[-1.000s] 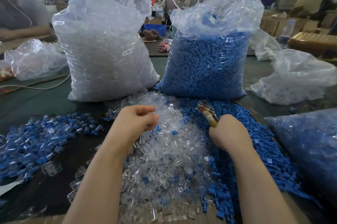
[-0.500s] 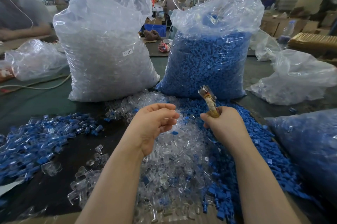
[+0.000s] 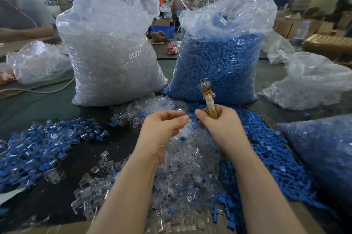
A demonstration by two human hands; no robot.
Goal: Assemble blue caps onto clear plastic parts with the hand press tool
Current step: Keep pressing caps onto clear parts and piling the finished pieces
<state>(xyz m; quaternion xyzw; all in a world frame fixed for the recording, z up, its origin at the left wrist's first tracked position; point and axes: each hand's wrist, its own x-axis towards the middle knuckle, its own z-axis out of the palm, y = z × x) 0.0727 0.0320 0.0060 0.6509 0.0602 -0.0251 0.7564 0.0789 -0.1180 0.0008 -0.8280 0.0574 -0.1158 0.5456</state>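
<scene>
- Head view, against a second ago: your right hand (image 3: 221, 127) has lifted the hand press tool (image 3: 207, 98) off the pile; the tool now stands nearly upright, tip in front of the bag of blue caps (image 3: 219, 62). It was tilted low over the parts before.
- Your left hand (image 3: 162, 130) has come right and up, and now sits just beside the right hand, thumb tips nearly meeting.
- Right hand: fingers wrapped tight round the tool's taped handle.
- Left hand: fingers curled, thumb and forefinger pinching a clear plastic part (image 3: 181, 111); it's see-through against the clear pile, so its shape is hard to make out.
- Can't tell whether a blue cap sits in the tool's metal head; too small.
- Loose clear parts pile (image 3: 186, 167) lies under both forearms, loose blue caps pile (image 3: 276, 157) right of it, touching and mixed at the seam.
- Assembled pieces (image 3: 43, 148), clear with blue caps, are heaped at left, apart from the clear pile.
- Count: two hands, one tool, two tall upright bags: bag of clear parts (image 3: 110, 52) left, blue caps right.
- One more blue-filled bag (image 3: 323, 153) at right, cut off by the frame edge.
- Loose pieces: too many to count.
</scene>
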